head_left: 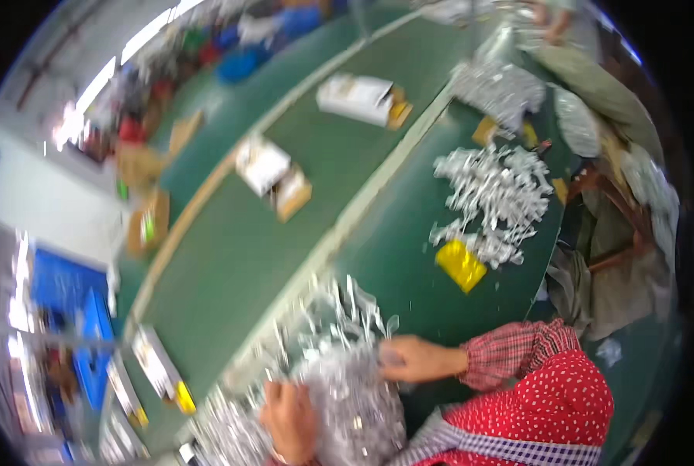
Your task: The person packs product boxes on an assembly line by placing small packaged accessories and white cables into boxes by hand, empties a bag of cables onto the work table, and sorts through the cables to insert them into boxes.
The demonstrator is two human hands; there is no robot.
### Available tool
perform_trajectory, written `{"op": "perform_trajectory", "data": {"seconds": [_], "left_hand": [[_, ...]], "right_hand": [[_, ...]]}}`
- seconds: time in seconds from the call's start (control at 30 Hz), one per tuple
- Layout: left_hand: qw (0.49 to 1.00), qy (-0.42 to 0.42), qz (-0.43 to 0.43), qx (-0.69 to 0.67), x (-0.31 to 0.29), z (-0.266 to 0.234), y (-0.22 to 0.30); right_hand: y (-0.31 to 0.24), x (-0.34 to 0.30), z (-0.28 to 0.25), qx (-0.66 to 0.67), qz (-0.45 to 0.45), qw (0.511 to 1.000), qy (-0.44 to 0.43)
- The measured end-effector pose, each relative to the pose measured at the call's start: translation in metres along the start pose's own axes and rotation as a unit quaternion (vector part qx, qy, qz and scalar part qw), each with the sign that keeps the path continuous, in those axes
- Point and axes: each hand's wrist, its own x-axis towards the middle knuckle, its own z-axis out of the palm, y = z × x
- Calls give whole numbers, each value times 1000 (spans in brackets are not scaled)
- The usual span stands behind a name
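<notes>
My L hand (288, 419) is bent at the L side of a see-thru bag (335, 380) w/ silver bits (356, 426) in it, low in my view. My R hand (417, 359) is at the bag's top R edge. Can't tell if either grips it, too blurry. Past R hand: big pile of silver strips (498, 194) & a yellow packet (461, 266) on the green table (393, 241). Farther off, white boxes (261, 163) on a green belt (277, 256).
</notes>
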Motion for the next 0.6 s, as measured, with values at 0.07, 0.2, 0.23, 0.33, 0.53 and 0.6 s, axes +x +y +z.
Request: {"op": "perform_trajectory", "data": {"seconds": [0.07, 0.2, 0.23, 0.33, 0.53, 0.6], "left_hand": [[986, 95, 106, 88, -19, 30, -31], [990, -53, 71, 114, -75, 22, -62], [991, -50, 69, 107, -81, 23, -55], [991, -42, 71, 104, -91, 25, -46], [992, -9, 12, 128, -119, 24, -55], [991, 4, 0, 132, -139, 24, -52]], "right_hand": [[20, 0, 12, -34, -4, 998, -54], [22, -11, 28, -52, -120, 991, -21], [13, -25, 22, -70, -88, 993, -28], [6, -54, 8, -83, -89, 992, -40], [16, -43, 38, 68, 28, 976, -205], [2, -39, 37, 140, 113, 962, -205]]}}
